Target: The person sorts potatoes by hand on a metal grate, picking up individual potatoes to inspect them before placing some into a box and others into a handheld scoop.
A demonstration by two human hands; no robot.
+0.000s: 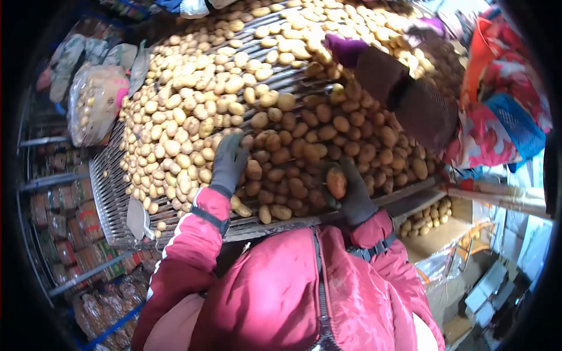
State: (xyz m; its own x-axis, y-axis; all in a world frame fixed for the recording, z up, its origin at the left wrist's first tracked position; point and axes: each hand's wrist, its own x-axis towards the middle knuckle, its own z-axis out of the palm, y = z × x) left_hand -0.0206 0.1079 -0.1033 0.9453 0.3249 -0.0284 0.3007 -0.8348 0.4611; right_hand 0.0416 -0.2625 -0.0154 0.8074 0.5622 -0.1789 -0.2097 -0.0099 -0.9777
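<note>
My left hand (229, 162), in a dark grey glove, lies with its fingers stretched out on the heap of potatoes (178, 131). I see nothing held in it. My right hand (356, 196), gloved the same way, holds a reddish-brown potato (336, 182) near the front edge of the slatted sorting table (108, 193). Its thumb and fingers are around the potato, partly hidden by it. Darker, shaded potatoes (298, 137) lie between my hands, and paler, sunlit ones spread to the left and the far side.
At the right, a co-worker's sleeve (424, 111) and purple glove (346, 51) reach over the potatoes. A cardboard box (430, 243) with potatoes stands below the table's right edge. A bag of potatoes (93, 108) is at the left, above stacked packages (64, 213). A blue basket (515, 126) is far right.
</note>
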